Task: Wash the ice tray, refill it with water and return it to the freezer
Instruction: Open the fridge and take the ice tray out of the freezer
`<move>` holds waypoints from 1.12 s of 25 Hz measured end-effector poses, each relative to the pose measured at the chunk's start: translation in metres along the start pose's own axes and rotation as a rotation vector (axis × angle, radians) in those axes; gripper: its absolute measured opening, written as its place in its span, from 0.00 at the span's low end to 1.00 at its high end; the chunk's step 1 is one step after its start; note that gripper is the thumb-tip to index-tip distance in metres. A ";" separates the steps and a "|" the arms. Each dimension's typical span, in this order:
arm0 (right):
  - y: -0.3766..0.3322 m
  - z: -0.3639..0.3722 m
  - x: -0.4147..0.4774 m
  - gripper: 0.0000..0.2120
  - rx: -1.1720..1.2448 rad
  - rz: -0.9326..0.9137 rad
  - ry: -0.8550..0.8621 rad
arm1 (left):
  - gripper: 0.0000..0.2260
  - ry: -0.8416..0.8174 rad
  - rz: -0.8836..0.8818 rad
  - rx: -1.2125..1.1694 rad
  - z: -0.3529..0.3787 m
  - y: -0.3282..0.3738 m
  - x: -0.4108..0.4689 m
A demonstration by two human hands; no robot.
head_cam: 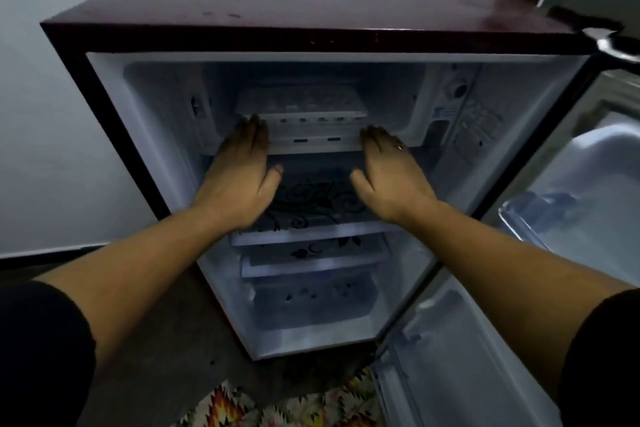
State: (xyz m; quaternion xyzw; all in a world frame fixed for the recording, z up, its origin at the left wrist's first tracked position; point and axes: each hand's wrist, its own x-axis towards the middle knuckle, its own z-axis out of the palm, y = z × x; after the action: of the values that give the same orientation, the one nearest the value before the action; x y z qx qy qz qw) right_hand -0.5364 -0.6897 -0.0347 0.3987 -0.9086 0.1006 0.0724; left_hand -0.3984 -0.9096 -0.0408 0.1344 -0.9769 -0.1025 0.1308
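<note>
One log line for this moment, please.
left hand: flat, touches freezer front panel | right hand: flat, touches same panel | ice tray: inside freezer compartment | fridge door: open

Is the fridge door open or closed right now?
Open. The fridge door is swung out to the right, leaving the shelves inside in plain view.

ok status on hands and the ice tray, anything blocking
Left hand and right hand open, fingers straight at the ends of the white front panel. Ice tray inside the freezer compartment, not gripped. Only that panel in front of it.
</note>
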 end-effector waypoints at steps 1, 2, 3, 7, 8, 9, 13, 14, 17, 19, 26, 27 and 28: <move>0.003 0.006 0.011 0.33 0.006 -0.002 0.020 | 0.37 0.010 -0.006 0.008 0.004 -0.005 0.008; 0.005 0.011 0.021 0.33 0.014 0.006 0.041 | 0.37 0.018 -0.014 0.008 0.006 -0.009 0.015; 0.008 0.015 0.030 0.33 0.026 0.023 0.058 | 0.37 0.023 -0.021 0.006 0.008 -0.012 0.022; 0.019 0.026 0.056 0.34 0.089 0.075 0.062 | 0.33 0.033 -0.067 0.015 0.019 -0.023 0.049; 0.019 0.027 0.061 0.34 0.119 0.092 0.059 | 0.33 0.043 -0.092 0.003 0.021 -0.023 0.055; 0.019 0.028 0.064 0.34 0.151 0.113 0.054 | 0.34 0.057 -0.118 -0.006 0.023 -0.023 0.060; 0.015 0.028 0.067 0.32 0.228 0.154 0.067 | 0.35 0.068 -0.193 -0.026 0.028 -0.016 0.070; 0.014 0.028 0.066 0.31 0.246 0.161 0.070 | 0.35 0.074 -0.210 -0.040 0.029 -0.014 0.071; 0.010 0.026 0.064 0.29 0.372 0.203 0.099 | 0.34 0.111 -0.267 -0.102 0.028 -0.008 0.074; 0.006 0.025 0.064 0.28 0.470 0.240 0.114 | 0.34 0.135 -0.295 -0.204 0.024 -0.005 0.076; 0.003 0.019 0.057 0.20 0.600 0.369 0.331 | 0.31 0.291 -0.501 -0.752 -0.005 0.011 0.059; 0.003 0.020 0.053 0.18 0.612 0.381 0.362 | 0.30 0.318 -0.531 -0.848 -0.008 0.015 0.055; 0.004 0.021 0.051 0.15 0.683 0.400 0.392 | 0.28 0.342 -0.559 -0.940 -0.010 0.018 0.052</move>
State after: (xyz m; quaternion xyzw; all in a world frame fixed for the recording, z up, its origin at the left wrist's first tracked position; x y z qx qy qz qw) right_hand -0.5742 -0.7285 -0.0447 0.1897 -0.8517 0.4807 0.0865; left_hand -0.4484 -0.9093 -0.0152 0.3299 -0.7184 -0.5335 0.3006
